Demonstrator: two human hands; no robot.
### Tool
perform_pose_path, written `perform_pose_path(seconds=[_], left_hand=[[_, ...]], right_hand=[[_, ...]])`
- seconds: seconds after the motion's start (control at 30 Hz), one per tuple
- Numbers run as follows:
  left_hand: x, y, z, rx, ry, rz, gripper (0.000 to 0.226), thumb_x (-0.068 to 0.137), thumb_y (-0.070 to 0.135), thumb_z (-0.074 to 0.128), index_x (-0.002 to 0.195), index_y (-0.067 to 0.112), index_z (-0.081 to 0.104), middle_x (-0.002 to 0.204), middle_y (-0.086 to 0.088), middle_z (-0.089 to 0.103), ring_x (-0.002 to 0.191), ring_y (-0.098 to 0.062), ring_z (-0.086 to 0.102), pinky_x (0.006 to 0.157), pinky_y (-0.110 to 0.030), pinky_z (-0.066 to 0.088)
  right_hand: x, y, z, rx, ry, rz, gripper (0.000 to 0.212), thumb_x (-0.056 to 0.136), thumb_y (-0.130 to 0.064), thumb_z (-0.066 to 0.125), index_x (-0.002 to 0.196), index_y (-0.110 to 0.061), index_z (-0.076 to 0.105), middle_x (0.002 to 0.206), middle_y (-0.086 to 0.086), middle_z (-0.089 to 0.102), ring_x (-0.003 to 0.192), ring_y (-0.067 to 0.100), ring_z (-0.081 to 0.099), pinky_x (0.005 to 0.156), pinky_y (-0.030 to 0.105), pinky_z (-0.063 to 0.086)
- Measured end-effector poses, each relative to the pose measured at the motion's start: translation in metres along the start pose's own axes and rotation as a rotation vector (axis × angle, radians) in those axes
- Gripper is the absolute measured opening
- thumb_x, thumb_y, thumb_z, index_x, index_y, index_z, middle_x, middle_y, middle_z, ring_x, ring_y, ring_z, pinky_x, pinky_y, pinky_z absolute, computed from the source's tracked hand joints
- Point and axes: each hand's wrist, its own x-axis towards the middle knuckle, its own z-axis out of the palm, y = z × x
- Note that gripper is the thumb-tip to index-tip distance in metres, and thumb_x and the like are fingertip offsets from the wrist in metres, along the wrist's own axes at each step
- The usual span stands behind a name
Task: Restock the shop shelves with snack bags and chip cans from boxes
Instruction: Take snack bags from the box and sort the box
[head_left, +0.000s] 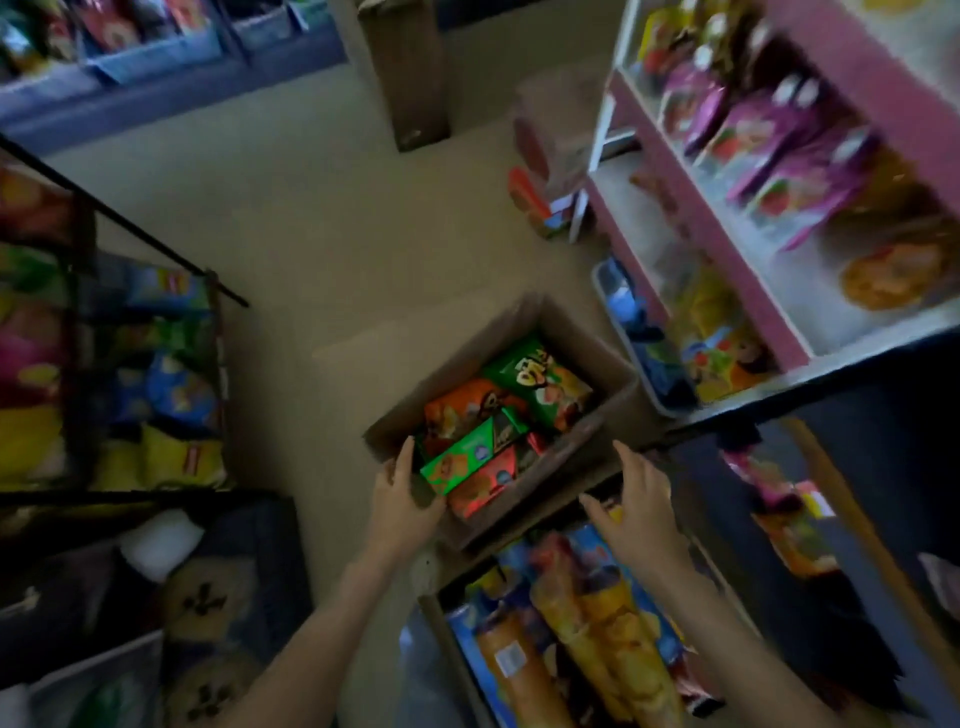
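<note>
Nearest, chip cans (613, 639) lie packed side by side. Just past them the right hand (644, 509) hovers with fingers spread, holding nothing, while the left hand (410, 499) grips the near corner of a cardboard box (582, 338) of snack bags (540, 384) (blurred green and orange). Taking the opposite rim with the right hand before lifting should keep the box level for the pink shelves (691, 195) beyond.

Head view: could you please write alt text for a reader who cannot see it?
A person's left hand grips the edge of an open cardboard box of snack packets on the floor; the right hand is open beside it, above chip cans.
</note>
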Motion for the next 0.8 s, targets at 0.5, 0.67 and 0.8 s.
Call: perform_pose_path(seconds=[0.5, 0.67, 0.8], left_hand=[[0.278, -0.079, 0.158, 0.815, -0.097, 0.566, 0.075, 0.093, 0.027, 0.053, 0.156, 0.022, 0.012, 0.155, -0.018, 0.025, 0.144, -0.034, 0.023, 0.118, -0.046, 0.011], [0.311, -0.09, 0.183, 1.049, -0.043, 0.503, 0.065, 0.101, 0.027, 0.031, 0.155, 0.018, -0.002, 0.16, -0.021, -0.003, 0.148, -0.04, -0.001, 0.118, -0.05, -0.007], [0.319, -0.096, 0.189, 1.084, 0.001, 0.479, 0.069, 0.103, 0.03, 0.03, 0.153, 0.023, -0.017, 0.159, -0.023, -0.018, 0.146, -0.044, -0.013, 0.118, -0.05, -0.009]], right_hand=[[0.309, 0.06, 0.171, -0.271, 0.06, 0.048, 0.105, 0.08, -0.035, 0.075, 0.154, -0.023, 0.002, 0.157, 0.015, 0.013, 0.142, 0.035, 0.015, 0.113, 0.045, 0.021], [0.377, 0.093, 0.189, -0.433, -0.046, 0.109, 0.12, 0.074, -0.056, 0.074, 0.151, -0.032, -0.016, 0.161, 0.012, -0.007, 0.147, 0.034, -0.002, 0.117, 0.052, 0.013], [0.396, 0.104, 0.201, -0.474, -0.094, 0.13, 0.13, 0.069, -0.064, 0.073, 0.147, -0.034, -0.026, 0.16, 0.012, -0.016, 0.147, 0.036, -0.008, 0.115, 0.059, 0.009]])
